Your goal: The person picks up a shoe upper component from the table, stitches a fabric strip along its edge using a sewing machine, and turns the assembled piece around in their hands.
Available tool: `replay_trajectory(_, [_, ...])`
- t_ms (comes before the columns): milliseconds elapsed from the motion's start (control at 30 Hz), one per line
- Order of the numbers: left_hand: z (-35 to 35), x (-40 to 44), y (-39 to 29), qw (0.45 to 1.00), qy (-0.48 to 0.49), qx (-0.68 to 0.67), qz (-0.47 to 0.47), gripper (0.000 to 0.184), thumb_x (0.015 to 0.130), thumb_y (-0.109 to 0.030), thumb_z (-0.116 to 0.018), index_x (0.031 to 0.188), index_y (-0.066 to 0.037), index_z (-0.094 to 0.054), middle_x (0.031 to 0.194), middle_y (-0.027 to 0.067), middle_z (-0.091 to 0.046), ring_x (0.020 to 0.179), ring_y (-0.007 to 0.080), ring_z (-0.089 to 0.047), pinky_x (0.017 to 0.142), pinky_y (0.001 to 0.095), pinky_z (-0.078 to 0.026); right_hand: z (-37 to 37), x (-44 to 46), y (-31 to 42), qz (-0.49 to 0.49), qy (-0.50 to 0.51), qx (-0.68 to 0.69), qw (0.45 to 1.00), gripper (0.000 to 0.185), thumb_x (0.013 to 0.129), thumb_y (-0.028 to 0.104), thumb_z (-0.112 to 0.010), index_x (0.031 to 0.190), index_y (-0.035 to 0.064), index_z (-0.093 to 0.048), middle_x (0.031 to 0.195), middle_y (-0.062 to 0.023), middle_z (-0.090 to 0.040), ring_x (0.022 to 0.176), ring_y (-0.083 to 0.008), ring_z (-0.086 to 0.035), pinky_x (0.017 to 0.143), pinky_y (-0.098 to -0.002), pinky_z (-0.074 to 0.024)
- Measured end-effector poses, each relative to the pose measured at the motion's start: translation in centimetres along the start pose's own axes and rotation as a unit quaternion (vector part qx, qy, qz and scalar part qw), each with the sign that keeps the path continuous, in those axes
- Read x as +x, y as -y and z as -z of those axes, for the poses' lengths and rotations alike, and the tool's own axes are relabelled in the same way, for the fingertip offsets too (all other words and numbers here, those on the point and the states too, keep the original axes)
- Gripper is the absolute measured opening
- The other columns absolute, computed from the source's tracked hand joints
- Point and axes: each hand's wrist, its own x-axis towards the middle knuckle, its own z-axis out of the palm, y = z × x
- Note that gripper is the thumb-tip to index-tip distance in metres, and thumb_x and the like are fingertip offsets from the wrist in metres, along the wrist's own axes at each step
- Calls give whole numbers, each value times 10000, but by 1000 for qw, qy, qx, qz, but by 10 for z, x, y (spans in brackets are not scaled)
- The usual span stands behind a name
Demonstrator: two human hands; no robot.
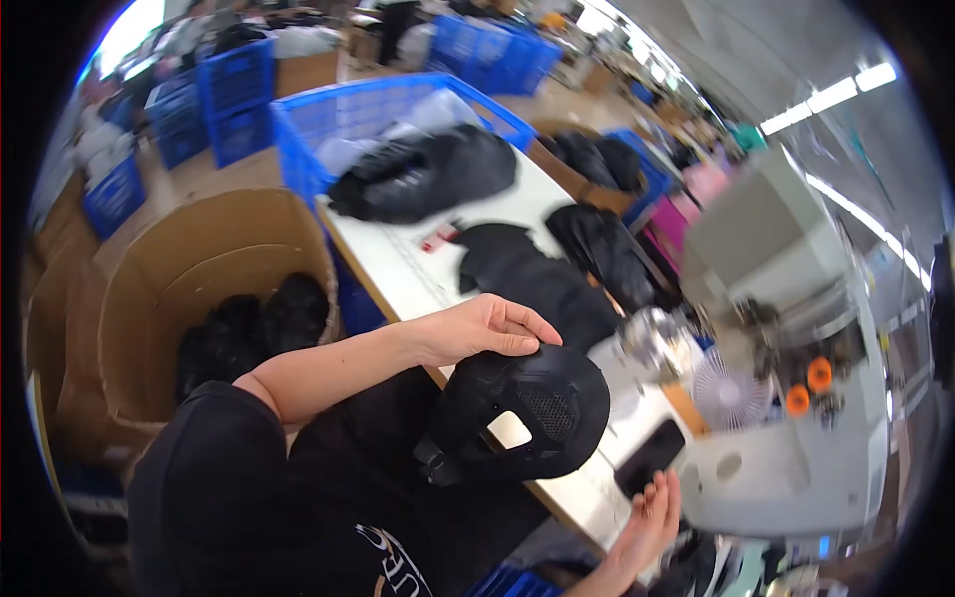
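My left hand (487, 328) pinches the top edge of a black curved fabric piece (557, 388), which has a mesh panel and an opening through which the white table shows. The piece hangs over the table's front edge, close to my body. Lower right, my right hand (647, 522) is apart from the piece, fingers raised and slightly curled, with nothing visible in it. A dark phone (652, 456) lies just above that hand on the white table (373, 264). Behind the held piece, flat black fabric pieces (537, 284) lie spread out.
A sewing machine (796, 468) with orange spools stands at the right, beside a small white fan (731, 388). A cardboard box (214, 224) holding black items is at the left. A blue crate (298, 149) and a black bundle (438, 174) are at the far end.
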Motion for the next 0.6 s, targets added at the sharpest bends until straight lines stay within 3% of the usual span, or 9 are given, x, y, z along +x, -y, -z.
replay_trajectory(100, [27, -32, -33, 995, -69, 50, -45, 265, 945, -156, -649, 1165, -8, -643, 1071, 43, -694, 954, 84, -640, 873, 231, -497, -35, 1, 4, 21, 72, -13, 997, 317, 1003, 125, -526, 1293, 4, -570, 1105, -61, -665, 836, -60, -577, 701, -200, -454])
replay_trajectory(167, [34, -52, -49, 990, -103, 77, -63, 275, 937, -165, -660, 1158, -1, -643, 1064, 46, -692, 950, 85, -639, 873, 233, -497, -79, -6, 2, 49, 130, -139, 980, 338, 986, 87, -522, 1312, 4, -554, 1142, -87, -655, 833, -86, -601, 711, -219, -477])
replay_trajectory(267, [42, -76, -57, 983, -152, 81, -69, 258, 934, -155, -660, 1132, 10, -644, 1052, 46, -691, 946, 90, -646, 863, 227, -498, -144, -27, 3, 80, 301, -137, 940, 405, 949, 30, -531, 1353, 3, -516, 1229, -120, -628, 876, -149, -651, 738, -253, -505])
replay_trajectory(367, [58, -93, -58, 977, -195, 46, -74, 250, 936, -157, -657, 1124, 7, -643, 1048, 48, -693, 931, 91, -654, 857, 227, -505, -176, -40, -11, 138, 396, -206, 884, 415, 939, 20, -549, 1352, 13, -519, 1269, -141, -620, 912, -184, -673, 760, -285, -519])
replay_trajectory(433, [72, -97, -59, 967, -222, 43, -114, 265, 937, -188, -657, 1121, 3, -642, 1027, 50, -696, 906, 87, -656, 824, 221, -519, -172, -37, -23, 161, 457, -332, 809, 326, 942, 44, -573, 1264, -3, -591, 1126, -156, -686, 905, -212, -691, 788, -323, -530])
replay_trajectory(500, [90, -106, -69, 961, -239, 60, -128, 272, 939, -207, -660, 1126, -10, -664, 1037, 40, -698, 910, 79, -648, 847, 226, -512, -160, -35, -31, 133, 490, -333, 795, 295, 939, 45, -579, 1226, -14, -616, 1068, -144, -707, 891, -202, -698, 782, -305, -532])
replay_trajectory(600, [114, -114, -86, 950, -269, 83, -138, 238, 960, -208, -629, 1087, -9, -664, 983, 28, -695, 869, 65, -645, 792, 207, -515, -155, -35, -29, 58, 423, -280, 860, 272, 915, -4, -590, 1182, -30, -633, 992, -169, -719, 800, -191, -696, 754, -284, -525])
